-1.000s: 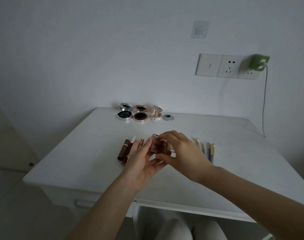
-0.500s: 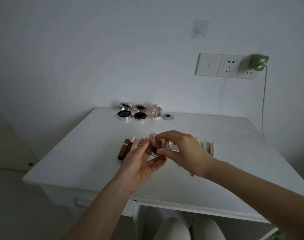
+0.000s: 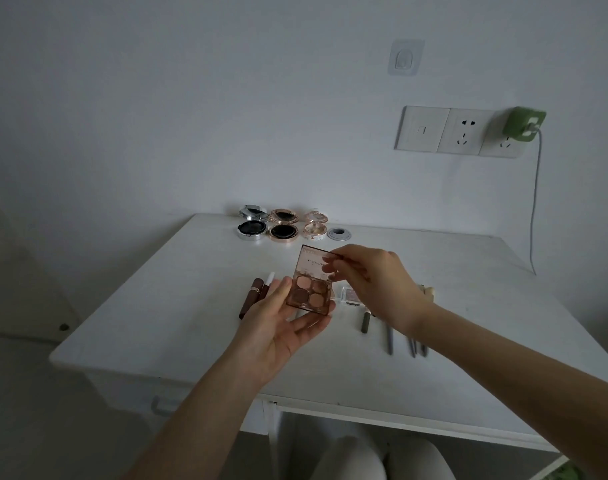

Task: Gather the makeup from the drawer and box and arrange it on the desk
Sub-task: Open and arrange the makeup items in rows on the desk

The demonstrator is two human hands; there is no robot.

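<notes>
Above the middle of the desk (image 3: 150,306), an open eyeshadow palette (image 3: 307,296) with four brownish pans is held off the surface. Its base is cradled by the left hand (image 3: 278,332), with the thumb laid on the left side and the fingers curled beneath. Its clear lid (image 3: 311,263), raised upright, is pinched near the top right corner by the right hand (image 3: 372,282). Along the back edge, three open round compacts (image 3: 283,226) are lined up beside a cable grommet (image 3: 339,233). Brown tubes (image 3: 250,299) are laid left of the hands. Slim brushes (image 3: 389,339) are laid out toward the right edge, partly hidden by the right wrist. A small clear case (image 3: 350,295) is seen just beside the right hand.
</notes>
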